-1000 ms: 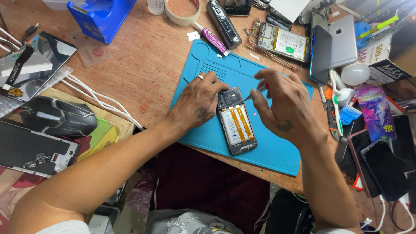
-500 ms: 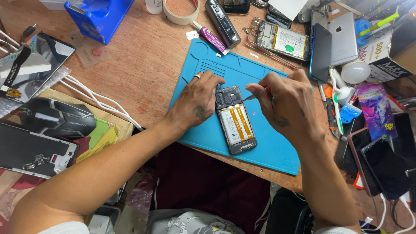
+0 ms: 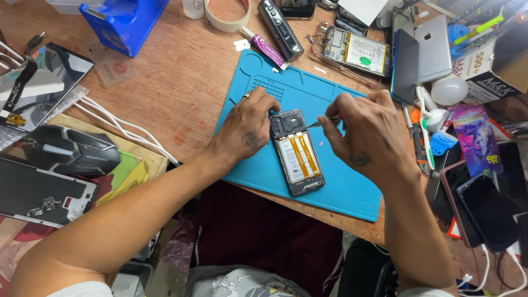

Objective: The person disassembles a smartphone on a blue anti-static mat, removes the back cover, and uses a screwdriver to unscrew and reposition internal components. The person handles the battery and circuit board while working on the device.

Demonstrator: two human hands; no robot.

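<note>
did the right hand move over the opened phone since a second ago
Yes, slightly. The right hand has shifted left and down along the blue mat, bringing its thin tool's tip nearer the opened phone. The phone itself lies unchanged.

blue mat (image 3: pixel 341 190); white battery (image 3: pixel 297 158), two orange stripes.

Bright, even overhead light; soft shadows beneath both hands. Sharp at centre, slight wide-angle stretch at edges.
</note>
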